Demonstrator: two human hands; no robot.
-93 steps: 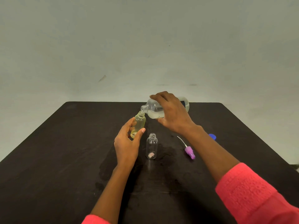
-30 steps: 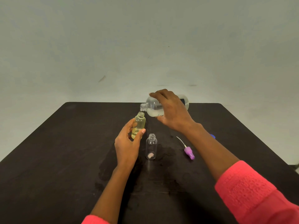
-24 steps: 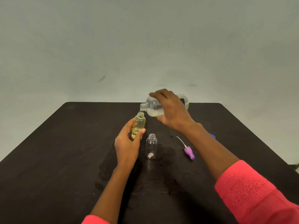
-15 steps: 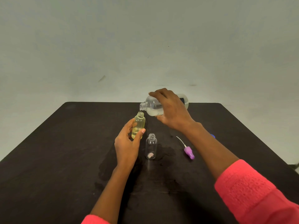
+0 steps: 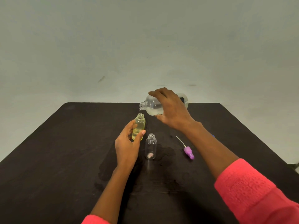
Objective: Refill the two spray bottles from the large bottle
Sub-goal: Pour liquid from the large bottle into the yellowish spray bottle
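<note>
Head cam: I log R hand (image 5: 173, 110) gripping large bottle (image 5: 152, 107), tipped. Its mouth touched yellow spray bottle (image 5: 140, 125) 3 s ago and now sits just above; thin stream, fill approx. half. L hand (image 5: 127, 146) grips yellow spray bottle. Clear spray bottle (image 5: 151, 147), just right of it, looks unfilled. Large bottle's dark label: unreadable.

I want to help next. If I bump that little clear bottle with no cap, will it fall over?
Probably. The little clear bottle stands tall and narrow with only a small pink bit inside, so it's likely light and tippy. The table looks wet around it, so it might slide too.
</note>
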